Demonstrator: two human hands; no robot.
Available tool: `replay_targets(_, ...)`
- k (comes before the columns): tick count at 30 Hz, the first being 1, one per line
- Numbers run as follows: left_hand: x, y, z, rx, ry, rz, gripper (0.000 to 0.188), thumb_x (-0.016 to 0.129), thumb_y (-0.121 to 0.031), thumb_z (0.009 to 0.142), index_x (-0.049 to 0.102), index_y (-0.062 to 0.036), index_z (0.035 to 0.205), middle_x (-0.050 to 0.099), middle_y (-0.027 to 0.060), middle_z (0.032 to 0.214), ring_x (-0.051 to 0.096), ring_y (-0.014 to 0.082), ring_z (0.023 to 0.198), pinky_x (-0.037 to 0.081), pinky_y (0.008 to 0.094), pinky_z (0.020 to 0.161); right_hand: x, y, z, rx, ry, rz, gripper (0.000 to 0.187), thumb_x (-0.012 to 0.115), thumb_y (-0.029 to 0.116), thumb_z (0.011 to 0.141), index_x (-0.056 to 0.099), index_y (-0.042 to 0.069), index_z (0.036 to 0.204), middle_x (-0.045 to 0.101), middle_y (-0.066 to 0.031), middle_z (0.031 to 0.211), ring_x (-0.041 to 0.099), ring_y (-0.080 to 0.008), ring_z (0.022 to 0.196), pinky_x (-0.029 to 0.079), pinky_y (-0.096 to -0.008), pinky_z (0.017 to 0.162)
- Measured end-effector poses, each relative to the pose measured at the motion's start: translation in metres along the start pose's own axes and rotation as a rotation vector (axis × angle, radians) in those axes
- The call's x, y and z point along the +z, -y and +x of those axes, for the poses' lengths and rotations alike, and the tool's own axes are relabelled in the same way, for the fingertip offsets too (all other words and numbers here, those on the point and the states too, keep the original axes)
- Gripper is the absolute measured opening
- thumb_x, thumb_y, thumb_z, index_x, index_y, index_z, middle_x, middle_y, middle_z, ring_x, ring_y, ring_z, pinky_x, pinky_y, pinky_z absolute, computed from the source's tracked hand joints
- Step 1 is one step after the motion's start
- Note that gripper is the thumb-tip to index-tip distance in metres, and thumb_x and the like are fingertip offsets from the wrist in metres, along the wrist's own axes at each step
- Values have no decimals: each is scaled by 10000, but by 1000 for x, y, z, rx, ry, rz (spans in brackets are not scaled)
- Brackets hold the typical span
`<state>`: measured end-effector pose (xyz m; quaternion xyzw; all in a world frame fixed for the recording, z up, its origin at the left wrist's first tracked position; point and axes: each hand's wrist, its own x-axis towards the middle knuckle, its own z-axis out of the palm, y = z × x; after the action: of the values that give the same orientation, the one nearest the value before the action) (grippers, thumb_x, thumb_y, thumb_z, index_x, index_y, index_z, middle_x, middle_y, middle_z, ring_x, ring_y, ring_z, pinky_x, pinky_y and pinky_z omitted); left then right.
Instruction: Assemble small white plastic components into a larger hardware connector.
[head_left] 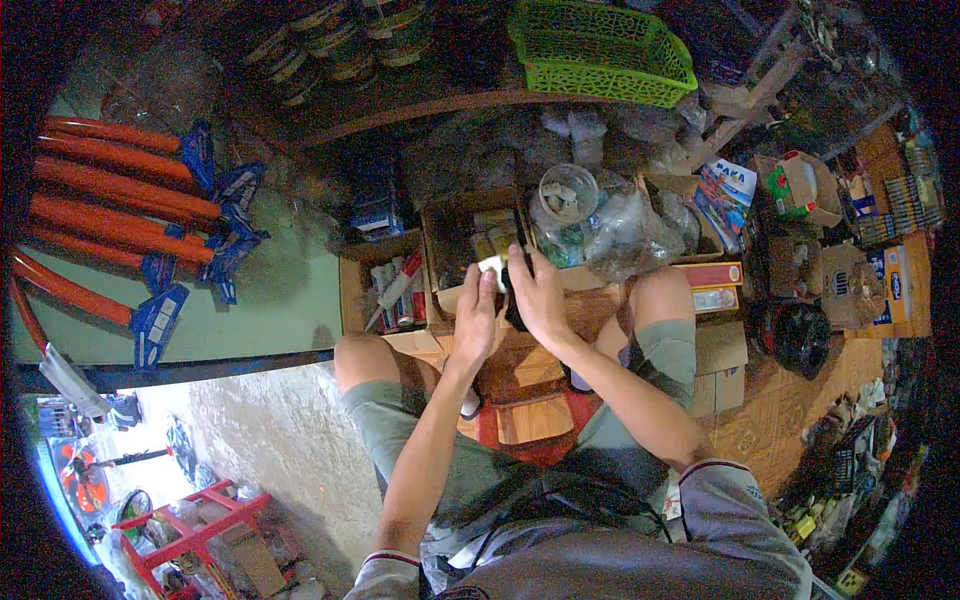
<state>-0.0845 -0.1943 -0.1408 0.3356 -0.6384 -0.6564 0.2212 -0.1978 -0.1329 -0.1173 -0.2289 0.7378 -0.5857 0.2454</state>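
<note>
Both of my hands meet in front of an open cardboard box (447, 300), between my knees. My left hand (477, 318) is closed, its fingers pressed to a small white piece (493, 268) whose kind I cannot make out. Close against it is my right hand (538, 302), with its fingers bent round a dark, narrow object (513, 305) that the hand mostly hides. Whether the white piece and the dark object are joined, I cannot tell. Yellowish small packs (493, 226) lie in the box just beyond my fingertips.
Red-handled saws with blue sleeves (130, 200) lie on a pale green table to the left. A box of tubes (398, 290), a clear round tub (568, 193) and plastic bags (630, 235) surround the hands. A green basket (605, 55) sits on the shelf above.
</note>
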Motion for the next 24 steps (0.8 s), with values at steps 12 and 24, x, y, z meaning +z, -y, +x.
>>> replay_targets(12, 2, -22, 1, -98, -36, -247, 505, 375, -338, 1127, 428, -4, 1502, 562, 111, 1395, 508, 181, 1265, 360, 322, 1115, 12, -2, -12, -142, -39, -219, 387, 526, 307, 1047, 591, -57, 933, 608, -246, 761, 565, -368, 669, 433, -453, 648)
replay_targets(24, 0, -23, 1, -52, -78, -80, 318, 552, -251, 1071, 645, 34, 1178, 604, -30, 827, 510, 54, 753, 414, 221, 646, 1, -11, 12, -110, -16, -149, 439, 554, 377, 1034, 634, -44, 939, 639, -225, 713, 626, -356, 634, 452, -455, 608)
